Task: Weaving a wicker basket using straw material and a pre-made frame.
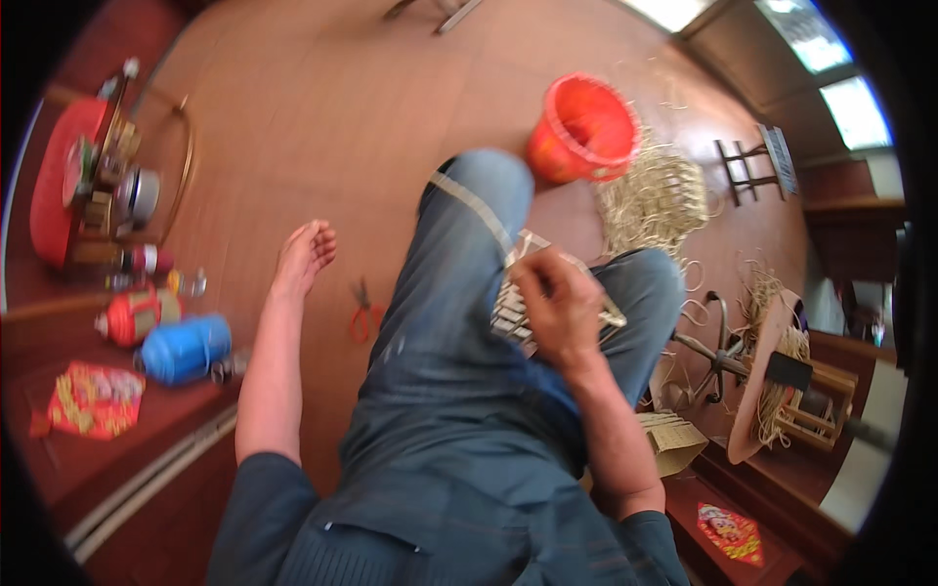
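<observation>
Pale woven strips (510, 314) lie across the jeans (420, 303), just under the right hand (565, 303) and showing toward its nine o'clock; its fingers are curled nearly closed, their grip unclear. Toward ten o'clock, the empty left hand (307, 256) hangs half open.

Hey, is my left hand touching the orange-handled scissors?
Apart. The head view shows a strip of reddish-brown floor between the left hand and the scissors.
</observation>
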### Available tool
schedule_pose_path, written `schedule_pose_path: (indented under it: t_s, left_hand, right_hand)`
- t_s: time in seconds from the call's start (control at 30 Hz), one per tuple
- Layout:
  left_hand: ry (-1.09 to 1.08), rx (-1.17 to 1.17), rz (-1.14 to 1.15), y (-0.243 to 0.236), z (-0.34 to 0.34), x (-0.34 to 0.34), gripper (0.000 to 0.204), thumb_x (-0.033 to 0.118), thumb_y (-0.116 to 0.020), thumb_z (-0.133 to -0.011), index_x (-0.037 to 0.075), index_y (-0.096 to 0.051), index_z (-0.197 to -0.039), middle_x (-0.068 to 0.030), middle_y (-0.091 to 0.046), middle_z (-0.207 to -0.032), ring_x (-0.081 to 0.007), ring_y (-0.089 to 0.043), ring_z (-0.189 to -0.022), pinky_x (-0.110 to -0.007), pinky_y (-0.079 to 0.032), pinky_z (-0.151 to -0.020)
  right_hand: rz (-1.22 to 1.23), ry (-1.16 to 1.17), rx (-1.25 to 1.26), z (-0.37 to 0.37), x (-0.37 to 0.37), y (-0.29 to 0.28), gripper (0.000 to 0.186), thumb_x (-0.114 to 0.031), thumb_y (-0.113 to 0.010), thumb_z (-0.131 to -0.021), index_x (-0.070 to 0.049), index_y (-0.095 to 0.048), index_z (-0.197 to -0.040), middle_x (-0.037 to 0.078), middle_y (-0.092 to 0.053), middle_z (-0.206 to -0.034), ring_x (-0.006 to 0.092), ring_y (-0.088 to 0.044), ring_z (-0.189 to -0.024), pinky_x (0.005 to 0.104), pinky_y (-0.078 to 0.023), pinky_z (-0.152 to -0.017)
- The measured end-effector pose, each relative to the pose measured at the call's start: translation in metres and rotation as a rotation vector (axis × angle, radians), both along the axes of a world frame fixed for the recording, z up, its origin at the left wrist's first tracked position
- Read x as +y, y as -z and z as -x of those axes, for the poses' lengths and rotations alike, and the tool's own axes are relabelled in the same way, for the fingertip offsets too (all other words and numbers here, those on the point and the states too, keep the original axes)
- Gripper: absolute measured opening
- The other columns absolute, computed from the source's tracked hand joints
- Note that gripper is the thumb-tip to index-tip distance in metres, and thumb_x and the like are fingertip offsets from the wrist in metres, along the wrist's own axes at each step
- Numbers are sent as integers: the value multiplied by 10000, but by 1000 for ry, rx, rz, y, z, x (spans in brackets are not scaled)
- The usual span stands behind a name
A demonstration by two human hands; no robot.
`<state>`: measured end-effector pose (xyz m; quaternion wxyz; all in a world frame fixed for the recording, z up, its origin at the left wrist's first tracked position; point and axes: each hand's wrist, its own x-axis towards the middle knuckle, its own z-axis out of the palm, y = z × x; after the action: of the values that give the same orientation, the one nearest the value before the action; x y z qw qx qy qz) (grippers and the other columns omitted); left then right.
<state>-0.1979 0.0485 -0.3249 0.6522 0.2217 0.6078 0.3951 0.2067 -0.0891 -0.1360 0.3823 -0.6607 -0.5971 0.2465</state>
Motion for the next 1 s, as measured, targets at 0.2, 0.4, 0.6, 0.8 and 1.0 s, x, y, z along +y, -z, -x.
schedule_pose_path:
  t_s: [0.2,0.4,0.6,0.8,1.0]
  left_hand:
    - [-28,205,436,117,48,-122,164,278,-621,-1070,133,-696,-1070,-20,-734,-865,-134,-683,-715,-324,-592,-625]
    - [126,327,571,225,42,-223,189,263,-657,-1020,109,-731,-938,-56,-721,-741,-214,-723,-716,-379,-600,-629]
    - [515,950,359,248,-13,-211,466,327,-837,-903,13,-710,-1224,-234,-760,-1056,-472,-735,-1107,-520,-598,-981]
    - [503,1049,487,234,-47,-182,829,422,-910,-857,-4,-514,-1448,-267,-616,-1430,-429,-639,-1310,-528,-523,-1116]
    - [489,1043,420,236,-56,-172,606,245,-834,-885,-12,-568,-1365,-288,-696,-1307,-445,-688,-1239,-531,-553,-1049]
  right_hand:
    - [143,42,86,3,5,-6,116,-94,-804,-985,-3,-733,-986,40,-726,-807,79,-662,-720,260,-539,-679]
    - [275,40,237,3,5,-13,103,-86,-763,-1027,-3,-703,-1017,-50,-643,-825,24,-551,-746,204,-454,-672]
    - [340,30,279,7,8,-20,80,-59,-732,-1035,12,-696,-1045,-38,-663,-895,34,-583,-798,204,-476,-715]
    - [470,116,237,2,15,-24,132,-109,-760,-989,8,-697,-983,-34,-642,-811,43,-568,-746,235,-466,-680]
    - [630,73,347,-4,24,-33,138,-159,-684,-1031,-25,-651,-1015,-23,-665,-928,50,-587,-859,230,-471,-785]
